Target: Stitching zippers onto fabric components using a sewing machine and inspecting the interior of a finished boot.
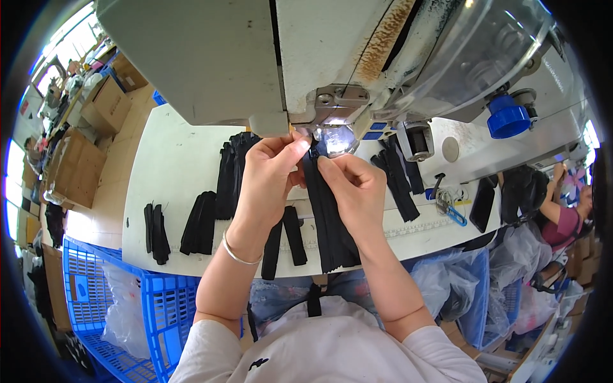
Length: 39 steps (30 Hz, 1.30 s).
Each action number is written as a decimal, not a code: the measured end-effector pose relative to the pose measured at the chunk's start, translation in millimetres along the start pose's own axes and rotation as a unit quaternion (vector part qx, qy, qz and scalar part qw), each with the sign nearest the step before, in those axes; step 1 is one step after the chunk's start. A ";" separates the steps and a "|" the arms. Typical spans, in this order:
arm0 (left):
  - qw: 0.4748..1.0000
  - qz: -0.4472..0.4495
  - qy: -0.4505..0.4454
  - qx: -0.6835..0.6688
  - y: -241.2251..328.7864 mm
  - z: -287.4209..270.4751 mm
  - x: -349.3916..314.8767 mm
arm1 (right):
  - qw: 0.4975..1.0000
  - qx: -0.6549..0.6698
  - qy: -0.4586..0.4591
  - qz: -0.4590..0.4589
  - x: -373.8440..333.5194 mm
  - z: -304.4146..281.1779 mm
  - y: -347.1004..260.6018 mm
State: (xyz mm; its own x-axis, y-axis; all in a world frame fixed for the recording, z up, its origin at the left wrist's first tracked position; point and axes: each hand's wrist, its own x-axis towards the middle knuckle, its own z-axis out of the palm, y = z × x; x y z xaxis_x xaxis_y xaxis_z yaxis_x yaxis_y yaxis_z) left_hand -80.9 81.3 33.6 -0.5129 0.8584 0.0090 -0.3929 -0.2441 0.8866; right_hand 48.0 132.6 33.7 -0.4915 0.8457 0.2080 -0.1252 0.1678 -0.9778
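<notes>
My left hand and my right hand both pinch a long black fabric strip with a zipper right under the lit needle area of a grey sewing machine. The strip runs from the needle down over the table's front edge toward my lap. A thin silver bangle circles my left wrist. My left fingertips grip the strip's upper left edge; my right fingertips hold its right edge just below the presser foot.
Stacks of black strips lie on the white table at left, more at right. Blue-handled snips rest at right. A blue crate stands lower left, cardboard boxes beyond. Another person sits far right.
</notes>
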 end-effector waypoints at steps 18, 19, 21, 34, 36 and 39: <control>0.979 0.114 0.063 0.155 -23.7 1.3 -48.0 | 0.998 0.046 -0.012 0.045 -61.2 -8.2 31.5; 0.984 0.089 0.056 0.147 -22.5 -1.2 -44.5 | 0.998 0.045 -0.011 0.050 -63.0 -9.5 33.9; 0.988 0.072 0.053 0.125 -23.9 -3.9 -45.5 | 0.991 0.060 -0.032 0.116 -65.1 -12.7 39.1; 0.997 0.008 0.037 0.064 -22.1 -3.6 -47.4 | 0.995 -0.030 -0.022 0.089 -67.5 -17.0 21.0; 0.999 -0.004 0.028 0.042 -21.5 -4.0 -48.0 | 0.995 -0.040 -0.037 0.081 -68.3 -17.9 16.6; 0.998 0.004 0.037 0.041 -21.0 -0.5 -48.2 | 0.997 -0.029 -0.034 0.068 -68.2 -17.2 16.4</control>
State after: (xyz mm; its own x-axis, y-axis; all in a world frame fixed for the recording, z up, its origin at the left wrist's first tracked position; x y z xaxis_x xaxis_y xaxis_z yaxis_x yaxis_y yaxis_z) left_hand -48.3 44.8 14.3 -0.5722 0.8199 -0.0164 -0.3271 -0.2098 0.9214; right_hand 94.3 86.4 3.1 -0.5588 0.8261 0.0729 -0.0048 0.0847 -0.9964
